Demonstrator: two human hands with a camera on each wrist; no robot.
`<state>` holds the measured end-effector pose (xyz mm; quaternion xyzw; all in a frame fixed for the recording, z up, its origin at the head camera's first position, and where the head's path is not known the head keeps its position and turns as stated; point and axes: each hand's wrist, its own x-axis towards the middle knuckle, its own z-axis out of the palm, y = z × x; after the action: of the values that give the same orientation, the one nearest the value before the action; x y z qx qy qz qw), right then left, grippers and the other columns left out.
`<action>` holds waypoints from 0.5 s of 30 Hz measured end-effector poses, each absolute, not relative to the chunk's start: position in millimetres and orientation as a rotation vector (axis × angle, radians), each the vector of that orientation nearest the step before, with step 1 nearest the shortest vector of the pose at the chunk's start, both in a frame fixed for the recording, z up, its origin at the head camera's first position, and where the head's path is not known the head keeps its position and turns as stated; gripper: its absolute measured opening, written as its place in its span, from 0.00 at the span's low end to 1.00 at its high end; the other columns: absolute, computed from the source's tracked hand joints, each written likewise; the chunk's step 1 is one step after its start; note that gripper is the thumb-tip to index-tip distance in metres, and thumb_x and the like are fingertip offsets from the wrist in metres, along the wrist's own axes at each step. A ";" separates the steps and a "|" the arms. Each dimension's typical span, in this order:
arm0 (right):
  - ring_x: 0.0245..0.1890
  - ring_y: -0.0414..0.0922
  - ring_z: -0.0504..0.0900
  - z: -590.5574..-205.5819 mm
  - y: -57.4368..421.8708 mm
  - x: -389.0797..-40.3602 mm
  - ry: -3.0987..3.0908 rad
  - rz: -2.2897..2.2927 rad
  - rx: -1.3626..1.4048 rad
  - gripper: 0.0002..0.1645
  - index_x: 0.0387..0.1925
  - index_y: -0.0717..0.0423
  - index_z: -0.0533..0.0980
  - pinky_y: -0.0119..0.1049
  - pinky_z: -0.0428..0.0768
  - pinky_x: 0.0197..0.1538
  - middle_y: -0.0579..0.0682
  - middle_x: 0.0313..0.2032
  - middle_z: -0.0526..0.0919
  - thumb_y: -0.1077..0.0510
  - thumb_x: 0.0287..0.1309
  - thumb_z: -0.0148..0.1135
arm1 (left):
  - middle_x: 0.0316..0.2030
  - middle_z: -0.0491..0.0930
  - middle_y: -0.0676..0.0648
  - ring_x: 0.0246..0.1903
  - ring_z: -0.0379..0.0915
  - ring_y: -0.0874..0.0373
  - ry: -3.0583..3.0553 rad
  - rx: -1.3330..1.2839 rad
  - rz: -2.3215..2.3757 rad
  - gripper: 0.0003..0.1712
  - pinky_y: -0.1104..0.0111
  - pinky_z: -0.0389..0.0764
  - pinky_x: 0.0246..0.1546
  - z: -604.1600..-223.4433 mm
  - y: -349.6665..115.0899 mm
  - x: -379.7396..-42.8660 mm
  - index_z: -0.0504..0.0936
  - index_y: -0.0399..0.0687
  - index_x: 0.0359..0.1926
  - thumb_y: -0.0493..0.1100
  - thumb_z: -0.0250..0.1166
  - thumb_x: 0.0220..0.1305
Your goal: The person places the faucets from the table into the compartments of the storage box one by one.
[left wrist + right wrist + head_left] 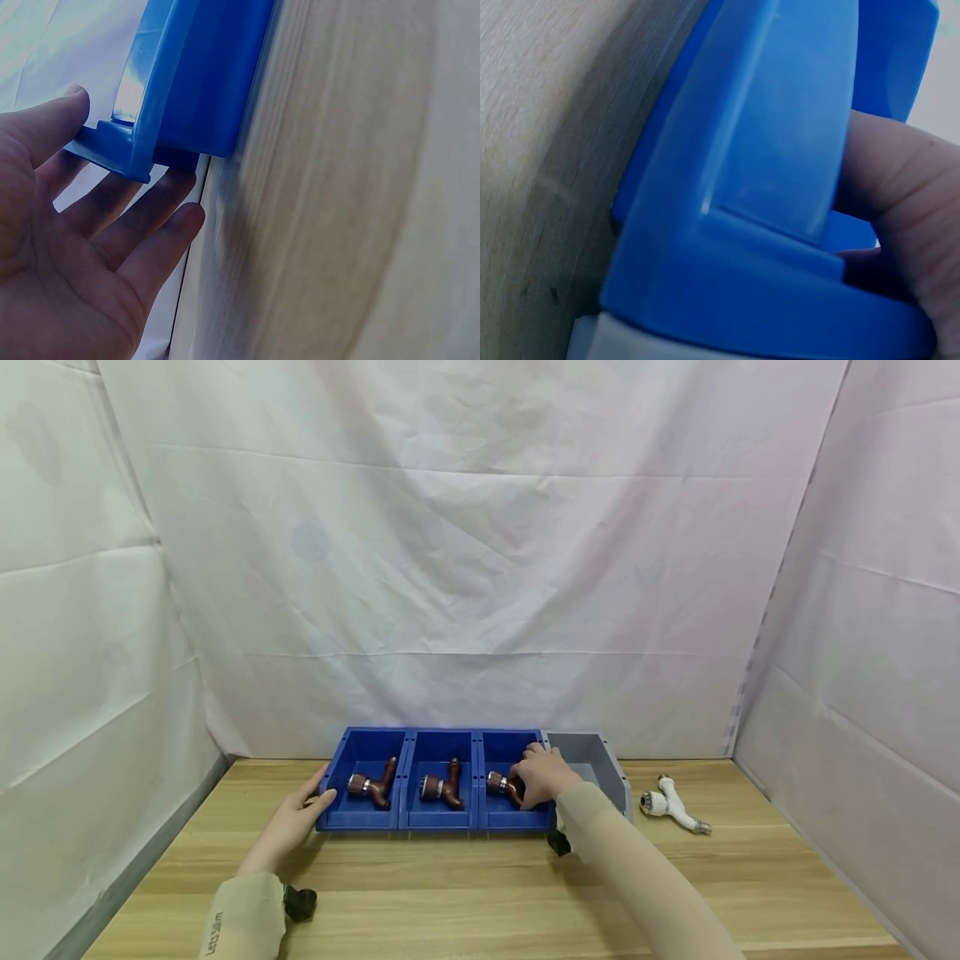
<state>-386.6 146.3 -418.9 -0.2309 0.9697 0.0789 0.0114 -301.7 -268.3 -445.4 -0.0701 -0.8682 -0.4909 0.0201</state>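
Note:
Three blue bins and a grey bin (592, 748) stand joined in a row. Each blue bin has a brown tap in it: the left tap (381, 790), the middle tap (450, 788) and the right tap (497, 782). My right hand (546, 775) reaches into the third blue bin (513, 820) and grips the right tap; its fingertips are hidden by the bin wall in the right wrist view. At the row's left end my left hand (295, 817) holds the left blue bin (217, 67) by its side, thumb over the rim and fingers outside.
A white tap (675, 806) lies on the wooden table (450, 893), right of the grey bin. White cloth (480, 568) hangs behind the bins and on both sides. Black wrist cameras (300, 904) sit on both wrists.

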 end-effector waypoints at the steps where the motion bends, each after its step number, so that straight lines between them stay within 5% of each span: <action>1: 0.61 0.54 0.66 -419.1 146.0 -386.4 3.028 0.249 -0.724 0.27 0.47 0.38 0.83 0.60 0.67 0.54 0.50 0.54 0.78 0.42 0.40 0.77 | 0.67 0.60 0.27 0.63 0.58 0.30 -2.691 -0.220 -1.523 0.36 0.43 0.67 0.58 -445.5 -268.3 -301.7 0.48 0.47 0.77 0.50 0.51 0.75; 15: 0.52 0.50 0.69 -417.6 143.4 -384.3 3.034 0.331 -0.717 0.20 0.42 0.37 0.83 0.51 0.67 0.44 0.48 0.45 0.80 0.43 0.43 0.75 | 0.66 0.60 0.27 0.63 0.59 0.30 -2.685 -0.224 -1.530 0.36 0.46 0.69 0.57 -445.5 -267.8 -301.2 0.48 0.48 0.77 0.50 0.51 0.76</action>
<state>-384.3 143.4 -417.6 -0.2288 0.9677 0.1057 0.0033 -301.2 -267.8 -445.5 -0.0723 -0.8663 -0.4937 0.0215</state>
